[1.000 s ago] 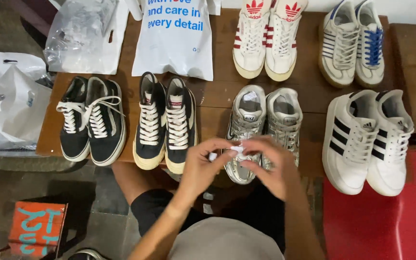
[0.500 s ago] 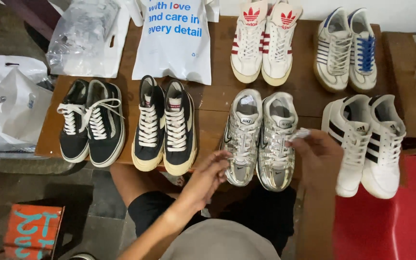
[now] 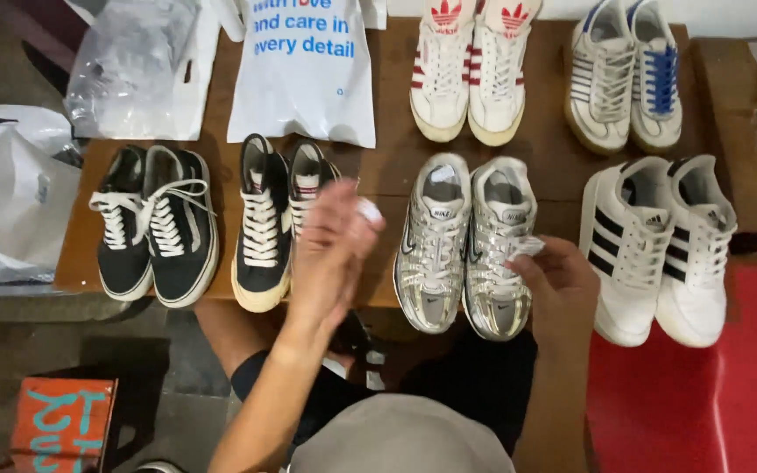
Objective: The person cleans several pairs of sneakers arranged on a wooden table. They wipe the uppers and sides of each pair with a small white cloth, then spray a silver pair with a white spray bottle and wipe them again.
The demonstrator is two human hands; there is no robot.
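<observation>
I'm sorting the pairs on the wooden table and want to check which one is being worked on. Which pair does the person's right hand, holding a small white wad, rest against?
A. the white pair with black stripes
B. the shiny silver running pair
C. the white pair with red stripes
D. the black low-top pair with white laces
B: the right hand holds the small white wad at the laces of the shiny silver running pair.

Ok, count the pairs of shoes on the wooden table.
6. Front row: black pair, navy high-tops partly behind the left hand, silver pair, white black-striped pair. Back row: red-striped pair, blue-laced pair.
</observation>
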